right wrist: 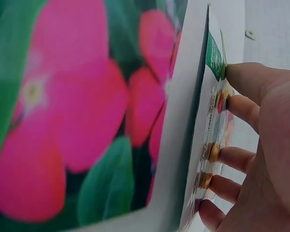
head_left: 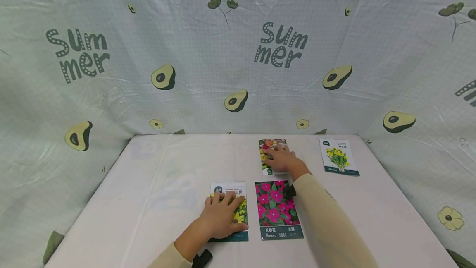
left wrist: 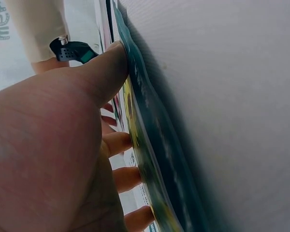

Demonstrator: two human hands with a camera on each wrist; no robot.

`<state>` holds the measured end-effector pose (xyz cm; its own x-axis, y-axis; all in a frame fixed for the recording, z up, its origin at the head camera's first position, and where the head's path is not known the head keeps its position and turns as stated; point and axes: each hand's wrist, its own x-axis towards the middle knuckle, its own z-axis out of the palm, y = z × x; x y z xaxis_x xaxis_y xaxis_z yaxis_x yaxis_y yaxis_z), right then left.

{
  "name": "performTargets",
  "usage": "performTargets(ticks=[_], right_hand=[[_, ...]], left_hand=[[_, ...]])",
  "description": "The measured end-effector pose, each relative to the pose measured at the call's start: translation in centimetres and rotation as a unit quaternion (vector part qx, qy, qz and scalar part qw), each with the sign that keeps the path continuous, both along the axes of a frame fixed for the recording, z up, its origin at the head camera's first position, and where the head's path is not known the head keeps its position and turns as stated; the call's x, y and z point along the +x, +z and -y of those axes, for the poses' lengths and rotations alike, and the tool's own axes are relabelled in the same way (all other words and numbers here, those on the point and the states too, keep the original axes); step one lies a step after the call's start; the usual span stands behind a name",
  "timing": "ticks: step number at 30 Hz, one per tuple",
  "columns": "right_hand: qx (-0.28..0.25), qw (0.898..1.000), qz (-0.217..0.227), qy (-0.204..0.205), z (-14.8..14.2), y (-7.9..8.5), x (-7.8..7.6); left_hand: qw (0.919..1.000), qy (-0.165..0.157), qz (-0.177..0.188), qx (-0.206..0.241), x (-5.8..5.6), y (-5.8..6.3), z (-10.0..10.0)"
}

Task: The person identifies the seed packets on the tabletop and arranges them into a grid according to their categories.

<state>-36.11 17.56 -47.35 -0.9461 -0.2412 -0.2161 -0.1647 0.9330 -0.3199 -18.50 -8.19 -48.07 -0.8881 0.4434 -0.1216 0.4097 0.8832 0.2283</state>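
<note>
My left hand (head_left: 222, 217) rests with spread fingers on a seed packet with yellow flowers (head_left: 241, 214) at the table's near middle. In the left wrist view its thumb and fingertips touch the face of that packet (left wrist: 150, 140), whose teal bottom edge is slightly wavy. Farther back, my right hand (head_left: 282, 159) lies spread over a packet with mixed colourful flowers (head_left: 264, 164). Its fingertips touch that packet's face (right wrist: 210, 121) in the right wrist view. Beneath the right wrist lies a packet with pink flowers (head_left: 275, 208), which looms large in the right wrist view.
A white packet with a yellow-flowered plant (head_left: 338, 156) lies at the table's back right. The pale table (head_left: 148, 202) meets a hanging cloth (head_left: 201, 53) printed with avocados and lettering behind and at both sides. Black straps with small devices sit on both wrists.
</note>
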Motion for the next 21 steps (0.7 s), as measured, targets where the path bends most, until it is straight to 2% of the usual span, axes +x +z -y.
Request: performTargets(ticks=[8, 21], right_hand=[[0.015, 1.000, -0.014, 0.013, 1.0, 0.0, 0.0], [0.013, 1.000, -0.024, 0.010, 2.7, -0.4, -0.2]], left_hand=[[1.0000, 0.002, -0.003, -0.007, 0.0, 0.0, -0.1], [1.0000, 0.001, 0.000, -0.004, 0.1, 0.0, 0.0]])
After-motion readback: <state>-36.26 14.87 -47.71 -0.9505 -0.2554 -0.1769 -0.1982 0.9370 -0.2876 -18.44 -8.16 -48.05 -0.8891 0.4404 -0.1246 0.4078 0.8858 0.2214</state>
